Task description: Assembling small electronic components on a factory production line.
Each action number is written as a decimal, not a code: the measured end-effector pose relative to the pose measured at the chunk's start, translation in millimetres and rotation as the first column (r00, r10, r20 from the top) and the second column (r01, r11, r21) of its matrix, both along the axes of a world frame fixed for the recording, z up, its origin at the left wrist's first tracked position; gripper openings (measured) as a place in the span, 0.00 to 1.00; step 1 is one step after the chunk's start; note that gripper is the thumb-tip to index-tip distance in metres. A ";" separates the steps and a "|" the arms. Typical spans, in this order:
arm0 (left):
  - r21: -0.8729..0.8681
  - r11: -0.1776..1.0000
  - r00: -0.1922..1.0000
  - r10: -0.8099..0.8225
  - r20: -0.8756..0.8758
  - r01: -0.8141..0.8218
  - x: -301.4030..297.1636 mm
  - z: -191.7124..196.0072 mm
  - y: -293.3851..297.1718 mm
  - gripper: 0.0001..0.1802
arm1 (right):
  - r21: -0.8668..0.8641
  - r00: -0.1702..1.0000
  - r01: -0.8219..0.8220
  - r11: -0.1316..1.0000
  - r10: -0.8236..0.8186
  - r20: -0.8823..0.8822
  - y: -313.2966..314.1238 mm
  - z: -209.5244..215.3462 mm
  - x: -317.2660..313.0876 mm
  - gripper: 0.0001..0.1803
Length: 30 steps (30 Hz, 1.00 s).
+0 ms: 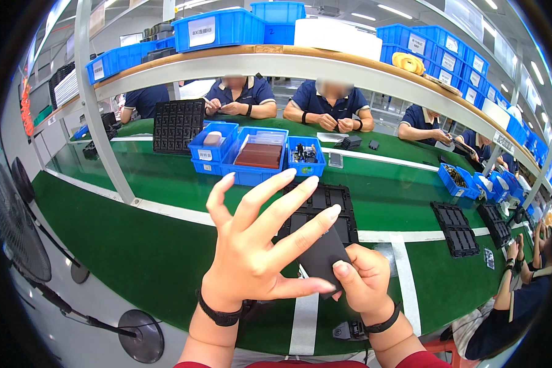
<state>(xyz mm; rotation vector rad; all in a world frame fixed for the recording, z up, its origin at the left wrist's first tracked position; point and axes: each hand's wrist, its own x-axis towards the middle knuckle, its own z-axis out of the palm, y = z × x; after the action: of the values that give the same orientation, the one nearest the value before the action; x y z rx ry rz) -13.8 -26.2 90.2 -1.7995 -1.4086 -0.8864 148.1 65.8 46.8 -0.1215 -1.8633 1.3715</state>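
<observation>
You are holding a small flat black part point(321, 257) above the near edge of the green work surface point(153, 257), and it is your right hand point(363, 279) that is doing the gripping — thumb pressing on the part's near face, the other fingers curling out of sight behind it. Your left hand point(257, 245) is spreading wide open, fingers fanned in front of the part; only its thumb tip is lying near the part's lower edge, and I cannot tell whether it is actually touching. In my judgement the hold is depending on one hand alone, so any twist of the right wrist is risking a slip: the part would be dropping either onto the black moulded tray point(325, 211) just beyond your hands or past the table's near edge toward your lap. The open left fingers are also blocking your line of sight to the part's upper face, which is inviting a misjudged placement into a tray pocket. The black wrist straps point(219, 316) on both arms are sitting close to the work and could be snagging on the tray rim if you are reaching forward low. Further back, the blue bins point(251, 150) holding brown pieces and small components are standing well apart from your hands — no hazard there. Other people's hands across the belt are keeping to their own side.
</observation>
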 end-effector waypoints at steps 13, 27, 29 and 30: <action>0.365 0.517 0.141 -0.703 0.697 0.775 5.1 -31.0 33.8 0.52 | -0.191 0.983 -0.159 0.969 0.137 -0.125 2.2 -16.5 -6.0 0.12; 0.250 0.881 0.543 -0.449 0.709 0.402 6.9 -26.1 12.6 0.29 | 0.041 0.987 -0.093 0.995 0.097 -0.130 18.9 -9.3 -14.6 0.17; 0.266 0.875 0.494 -0.454 0.742 0.405 9.7 -25.4 11.1 0.32 | 0.298 0.994 0.089 0.950 -0.066 -0.085 9.8 -7.1 -18.3 0.07; 0.270 0.867 0.487 -0.465 0.739 0.419 12.9 -21.6 13.5 0.32 | 0.303 0.993 0.104 0.947 -0.081 -0.086 8.1 -6.0 -14.4 0.07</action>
<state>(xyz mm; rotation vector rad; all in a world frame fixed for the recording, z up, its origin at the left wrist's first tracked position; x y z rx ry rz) -0.9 -12.7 68.6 -1.8269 -1.3548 -2.2059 133.7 73.9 40.9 -0.0002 -1.9591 0.9955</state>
